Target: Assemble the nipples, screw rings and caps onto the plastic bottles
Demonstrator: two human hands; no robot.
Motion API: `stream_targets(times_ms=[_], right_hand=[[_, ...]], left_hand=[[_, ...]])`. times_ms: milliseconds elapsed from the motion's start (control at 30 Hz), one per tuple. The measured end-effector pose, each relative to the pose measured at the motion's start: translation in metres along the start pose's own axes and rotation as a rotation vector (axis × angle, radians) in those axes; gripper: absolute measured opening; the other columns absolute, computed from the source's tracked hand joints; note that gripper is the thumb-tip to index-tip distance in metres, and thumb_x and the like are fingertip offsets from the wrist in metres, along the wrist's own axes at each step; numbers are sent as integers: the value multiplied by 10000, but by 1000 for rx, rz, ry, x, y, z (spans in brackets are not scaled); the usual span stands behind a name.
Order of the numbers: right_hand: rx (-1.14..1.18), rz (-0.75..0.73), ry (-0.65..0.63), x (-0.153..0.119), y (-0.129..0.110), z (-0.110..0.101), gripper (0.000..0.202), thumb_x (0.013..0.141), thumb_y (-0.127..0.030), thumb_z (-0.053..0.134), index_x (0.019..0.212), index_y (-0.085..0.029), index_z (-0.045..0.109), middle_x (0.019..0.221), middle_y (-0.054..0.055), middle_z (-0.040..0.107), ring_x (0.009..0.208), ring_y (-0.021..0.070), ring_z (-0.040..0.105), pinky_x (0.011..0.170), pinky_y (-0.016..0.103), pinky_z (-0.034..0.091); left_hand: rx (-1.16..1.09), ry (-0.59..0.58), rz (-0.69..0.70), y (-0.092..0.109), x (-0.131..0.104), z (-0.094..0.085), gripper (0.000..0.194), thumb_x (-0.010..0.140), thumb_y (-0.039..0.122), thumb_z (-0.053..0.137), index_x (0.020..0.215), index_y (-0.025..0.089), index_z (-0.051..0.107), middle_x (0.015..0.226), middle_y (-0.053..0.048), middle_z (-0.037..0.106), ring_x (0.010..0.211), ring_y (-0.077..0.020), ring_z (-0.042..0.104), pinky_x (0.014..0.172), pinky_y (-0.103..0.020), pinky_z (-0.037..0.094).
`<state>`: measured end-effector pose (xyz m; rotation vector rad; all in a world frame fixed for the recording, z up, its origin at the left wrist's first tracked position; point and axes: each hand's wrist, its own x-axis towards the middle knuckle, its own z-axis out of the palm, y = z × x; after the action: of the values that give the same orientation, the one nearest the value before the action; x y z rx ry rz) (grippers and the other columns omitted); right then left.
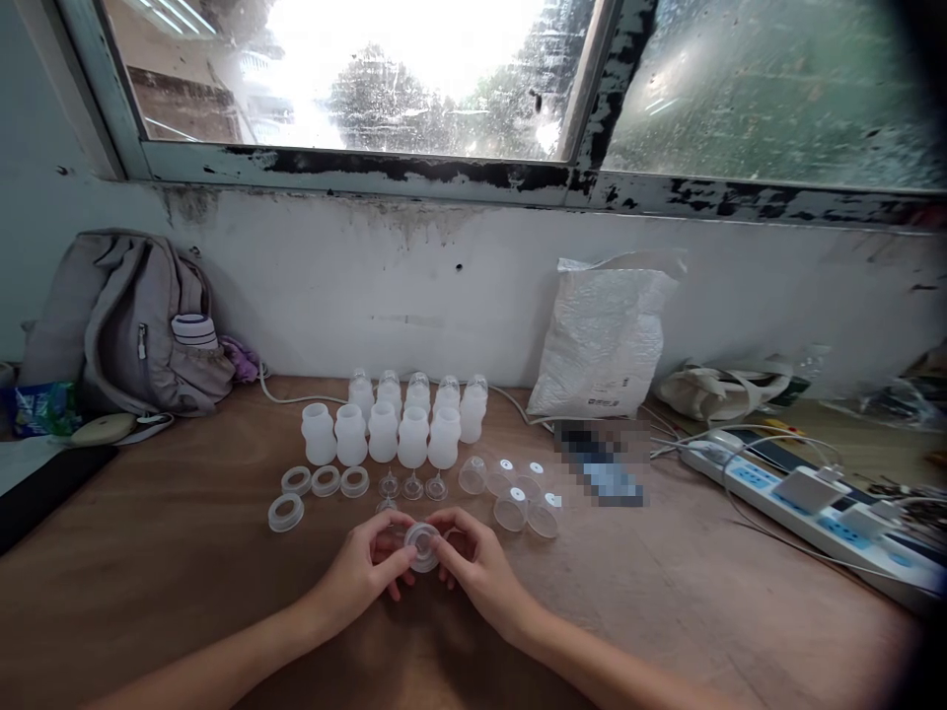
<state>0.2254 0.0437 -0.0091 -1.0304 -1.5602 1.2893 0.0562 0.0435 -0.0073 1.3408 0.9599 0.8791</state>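
A translucent bottle collar ring (pixel 421 547) is held low over the table between my two hands, with what looks like a clear teat in its middle. My left hand (pixel 381 560) pinches its left side, and the fingers of my right hand (pixel 463 557) close on its right side. Just beyond my hands stand several clear silicone teats (pixel 412 485), one partly covered by my left fingers. Several loose collar rings (pixel 326 481) lie to the left. Clear dome caps (pixel 510 510) sit to the right, several of them together.
Behind the parts stands a front row of white baby bottles (pixel 383 432) without tops, and a back row of bottles with clear caps (pixel 473 409). A white bag (pixel 603 335) leans on the wall. Power strips (pixel 814 513) with cables lie right, a grey backpack (pixel 125 325) left.
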Motion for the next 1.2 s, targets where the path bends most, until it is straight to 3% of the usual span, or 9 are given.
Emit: stream_targets(times_ms=[133,300,733,967,1200], right_hand=[[-98,-71,-69,-1,-3,0,185,770,-239,538,931,-151,513,756,10,546,564,85,482,484,183,394],[-163,-103,-50,0,-5,1,139,744,-153,506,882,-144,517,718,2,547,585,88,472,511,182,378],[-285,-168,-8,-4,-6,7,150,718,-96,487,856,-156,492,661,-27,509,562,79,434,508,173,340],[-280,-168,7,-4,-6,10,168,684,-52,452,814,-157,467,636,-43,459,551,75,394,504,174,313],[-260,-155,34,-2,-1,12,179,668,-31,426,788,-161,454,627,-45,443,548,73,374,499,171,296]], left_hand=[[51,20,26,-5,-1,3,212,749,270,537,904,133,490,700,-37,605,580,-131,563,428,-192,440],[108,12,49,-5,-3,5,166,756,226,520,897,147,484,716,-27,596,600,-123,550,446,-189,453],[329,38,73,3,-8,7,143,793,272,456,874,170,515,675,1,564,513,-97,489,401,-168,395],[414,74,140,6,-7,7,81,797,216,448,818,181,518,679,18,555,602,-101,497,531,-176,383],[443,78,141,8,-8,8,84,782,203,452,823,176,520,653,23,546,593,-110,494,551,-190,355]])
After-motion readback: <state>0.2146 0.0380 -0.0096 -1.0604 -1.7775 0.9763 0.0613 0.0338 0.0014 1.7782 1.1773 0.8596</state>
